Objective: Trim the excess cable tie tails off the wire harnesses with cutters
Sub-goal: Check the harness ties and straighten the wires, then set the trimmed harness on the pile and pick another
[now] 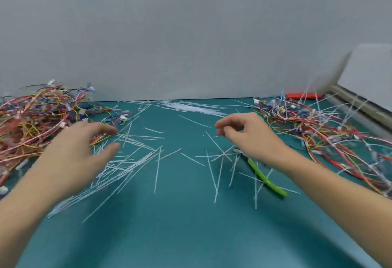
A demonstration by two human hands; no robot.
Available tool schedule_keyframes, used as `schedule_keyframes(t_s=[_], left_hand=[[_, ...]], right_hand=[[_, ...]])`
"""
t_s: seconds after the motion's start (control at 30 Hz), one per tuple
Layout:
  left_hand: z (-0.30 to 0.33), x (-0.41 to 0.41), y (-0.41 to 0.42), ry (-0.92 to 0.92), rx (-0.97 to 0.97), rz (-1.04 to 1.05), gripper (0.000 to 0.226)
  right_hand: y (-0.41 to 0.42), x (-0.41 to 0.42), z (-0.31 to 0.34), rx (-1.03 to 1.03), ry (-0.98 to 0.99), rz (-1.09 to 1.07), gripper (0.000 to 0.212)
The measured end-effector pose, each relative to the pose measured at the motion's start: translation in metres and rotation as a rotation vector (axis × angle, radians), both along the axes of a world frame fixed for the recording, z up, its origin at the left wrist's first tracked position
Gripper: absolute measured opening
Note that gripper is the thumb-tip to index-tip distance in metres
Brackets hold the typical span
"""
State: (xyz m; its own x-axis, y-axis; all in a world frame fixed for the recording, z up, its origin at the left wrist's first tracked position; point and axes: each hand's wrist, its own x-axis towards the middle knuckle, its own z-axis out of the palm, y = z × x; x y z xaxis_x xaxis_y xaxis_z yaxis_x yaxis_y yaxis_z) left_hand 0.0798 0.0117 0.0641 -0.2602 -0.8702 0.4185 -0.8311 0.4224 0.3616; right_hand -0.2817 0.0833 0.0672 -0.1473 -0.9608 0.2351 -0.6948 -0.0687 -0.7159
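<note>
Green-handled cutters [265, 177] lie on the green mat [180, 225], partly under my right wrist. My right hand [244, 134] hovers above the mat with loosely curled fingers and holds nothing. Over by the edge of the left harness pile [31, 123], my left hand [76, 146] is spread with relaxed fingers, empty. A second pile of harnesses [322, 127] with long white tie tails sticking out lies at the right. Several cut white tie tails [131, 161] are strewn over the mat between my hands.
A grey wall [191, 34] stands behind the mat. A red tool [303, 96] lies at the back right behind the right pile. A pale rail and panel [364, 106] run along the right edge.
</note>
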Motion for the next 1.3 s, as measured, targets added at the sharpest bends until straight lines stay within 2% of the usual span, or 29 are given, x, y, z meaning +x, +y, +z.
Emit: schedule_keyframes(t_s=[0.1,0.2,0.3,0.37,0.5,0.63,0.73,0.83,0.93,1.07,1.23,1.3], left_hand=[[-0.029,-0.072,0.004,-0.052,0.179,-0.181,0.033],[-0.052,-0.095,-0.012,-0.166,0.212,-0.089,0.038],[-0.063,-0.087,-0.029,-0.130,0.183,-0.005,0.030],[-0.065,-0.079,-0.036,-0.080,0.176,-0.009,0.025],[-0.061,-0.066,-0.040,-0.003,0.130,0.012,0.022],[-0.058,-0.053,-0.046,-0.021,0.097,0.149,0.032],[-0.054,-0.043,-0.049,-0.026,0.075,0.221,0.039],[-0.051,-0.046,-0.041,-0.039,0.010,0.211,0.032],[-0.049,-0.056,-0.030,-0.050,-0.067,0.139,0.022],[-0.050,-0.068,-0.022,-0.048,-0.034,0.020,0.016],[-0.052,-0.069,-0.023,-0.030,-0.024,-0.016,0.013],[-0.052,-0.070,-0.024,-0.037,0.002,-0.036,0.012]], right_hand=[[0.023,-0.057,0.018,0.041,0.134,-0.106,0.022],[0.050,-0.108,0.025,0.065,0.241,-0.244,0.021],[0.071,-0.148,0.026,0.096,0.436,-0.447,0.021],[0.077,-0.163,0.026,0.105,0.511,-0.503,0.024],[0.072,-0.163,0.022,0.084,0.579,-0.569,0.028],[0.047,-0.152,0.027,0.029,0.603,-0.612,0.032],[0.024,-0.151,0.025,0.209,0.716,-0.599,0.038],[0.013,-0.160,0.019,0.415,0.860,-0.644,0.027],[0.008,-0.169,0.019,0.379,0.933,-0.682,0.019],[0.010,-0.176,0.039,0.237,0.867,-0.685,0.021],[0.014,-0.201,0.089,0.011,0.452,-0.730,0.032],[0.013,-0.208,0.113,-0.045,0.407,-0.728,0.033]])
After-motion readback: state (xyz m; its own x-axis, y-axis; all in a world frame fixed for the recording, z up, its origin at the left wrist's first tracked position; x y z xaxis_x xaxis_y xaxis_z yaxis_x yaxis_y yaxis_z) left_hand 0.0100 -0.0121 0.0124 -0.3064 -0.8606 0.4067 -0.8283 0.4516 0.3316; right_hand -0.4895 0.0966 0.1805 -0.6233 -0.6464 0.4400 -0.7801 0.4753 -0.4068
